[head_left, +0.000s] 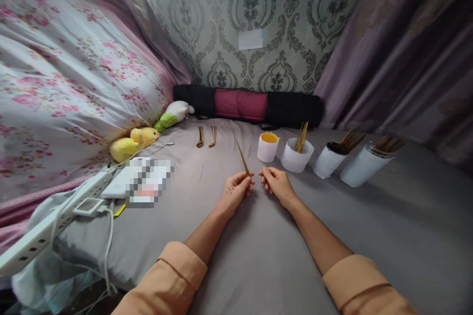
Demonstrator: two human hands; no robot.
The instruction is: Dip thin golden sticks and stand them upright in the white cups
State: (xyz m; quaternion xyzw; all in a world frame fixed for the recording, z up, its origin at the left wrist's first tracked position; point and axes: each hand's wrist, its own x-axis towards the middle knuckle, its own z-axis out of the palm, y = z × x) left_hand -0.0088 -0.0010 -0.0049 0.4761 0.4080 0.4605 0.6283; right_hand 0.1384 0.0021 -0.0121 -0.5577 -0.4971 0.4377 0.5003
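My left hand (238,189) is closed in a pinch on the lower end of a thin, golden-brown tapering strip (242,156), which points up and slightly left. Just to the right, my right hand (275,183) is closed with fingertips pressed together; anything in them is too small to make out. Two small brown bent pieces, one bent strip (200,137) and another bent strip (213,136), lie on the grey sheet ahead. Beyond my right hand stand a white cup with yellow inside (267,149) and a wider white cup (296,160) holding golden strips (302,137).
Two white-wrapped containers, one dark inside (327,163) and one larger (364,168), lean at right with brown strips. A black and maroon roll (242,104) lies along the wall. At left are plush toys (135,143), a power strip (55,221), cables and a white device (120,182).
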